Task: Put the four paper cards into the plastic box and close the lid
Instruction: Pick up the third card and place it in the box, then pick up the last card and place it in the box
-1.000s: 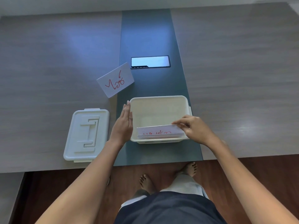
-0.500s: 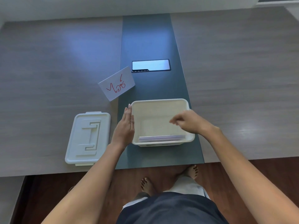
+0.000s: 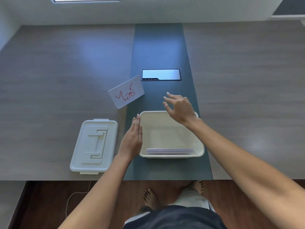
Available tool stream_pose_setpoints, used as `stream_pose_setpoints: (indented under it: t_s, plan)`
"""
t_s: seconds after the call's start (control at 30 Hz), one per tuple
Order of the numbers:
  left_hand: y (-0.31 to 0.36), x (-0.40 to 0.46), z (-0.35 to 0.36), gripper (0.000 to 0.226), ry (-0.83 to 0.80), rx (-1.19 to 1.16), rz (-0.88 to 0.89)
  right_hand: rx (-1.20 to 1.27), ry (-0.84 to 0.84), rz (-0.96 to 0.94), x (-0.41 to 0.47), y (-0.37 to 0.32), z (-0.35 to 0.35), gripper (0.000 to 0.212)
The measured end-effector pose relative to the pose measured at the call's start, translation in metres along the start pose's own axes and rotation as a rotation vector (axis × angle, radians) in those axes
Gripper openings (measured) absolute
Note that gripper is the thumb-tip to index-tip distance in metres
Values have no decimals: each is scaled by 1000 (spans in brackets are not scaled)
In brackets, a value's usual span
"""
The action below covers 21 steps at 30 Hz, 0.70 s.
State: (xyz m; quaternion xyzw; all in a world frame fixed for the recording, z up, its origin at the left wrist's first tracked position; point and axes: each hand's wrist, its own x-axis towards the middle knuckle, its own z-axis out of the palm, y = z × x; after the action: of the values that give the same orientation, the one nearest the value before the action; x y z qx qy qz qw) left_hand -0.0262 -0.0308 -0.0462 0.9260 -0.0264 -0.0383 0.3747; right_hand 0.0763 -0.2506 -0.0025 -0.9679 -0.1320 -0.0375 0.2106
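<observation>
Head view: right hand empty, fingers spread above the box; left hand flat, unclenched against its side.

- right hand has let go of the card stack; a second ago it pinched the top card at the box's near wall
- right hand now lifted out of the plastic box, above its far rim, fingers spread and empty, stretched toward the loose card
- card stack has dropped lower against the near wall; the red writing seen earlier no longer shows
- head camera tilted up, more of the desk's far edge in view
</observation>
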Motion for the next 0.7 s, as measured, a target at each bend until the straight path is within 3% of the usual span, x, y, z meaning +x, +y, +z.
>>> stream_pose_setpoints:
  t_s: [0.3, 0.7]
  plan:
    - [1, -1, -2, 52, -16, 54, 52, -172, -173, -90, 90, -7, 20, 56]
    - [-1, -1, -1, 52, -7, -27, -8, -325, -398, -243, 195, -49, 59, 74]
